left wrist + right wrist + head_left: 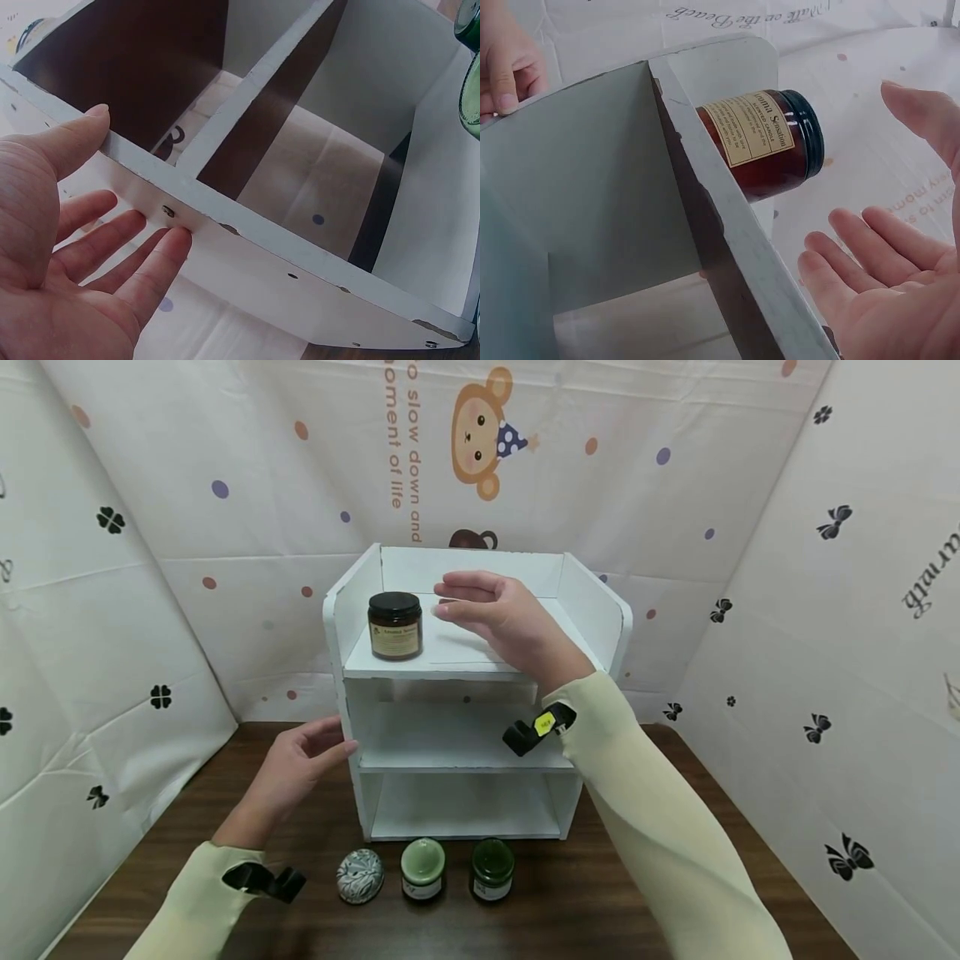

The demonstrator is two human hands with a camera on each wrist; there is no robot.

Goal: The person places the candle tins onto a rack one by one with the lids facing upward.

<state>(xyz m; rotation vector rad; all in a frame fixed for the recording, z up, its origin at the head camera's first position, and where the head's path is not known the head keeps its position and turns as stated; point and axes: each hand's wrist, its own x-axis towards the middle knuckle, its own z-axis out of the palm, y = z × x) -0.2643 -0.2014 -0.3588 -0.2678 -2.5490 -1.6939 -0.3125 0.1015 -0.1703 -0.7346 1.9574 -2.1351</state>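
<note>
On the top deck of a white three-tier shelf (465, 675), at its left end, stands an amber candle jar (396, 639) with a black lid and cream label. My right hand (504, 618) hovers just right of the jar, fingers extended and nothing in them. The right wrist view has that hand (892, 281) apart from the jar (769, 142), palm showing. My left hand (288, 772) is at the shelf's left side. In the left wrist view its thumb lies by the panel's front edge and its loosely extended fingers (176, 244) reach along the outer face.
In front of the shelf, on the dark wooden table (585, 910), sit a round grey-white patterned tin (360, 877), a light green jar (423, 864) and a dark green jar (492, 864). Printed white cloth (262, 527) hangs behind and on both sides.
</note>
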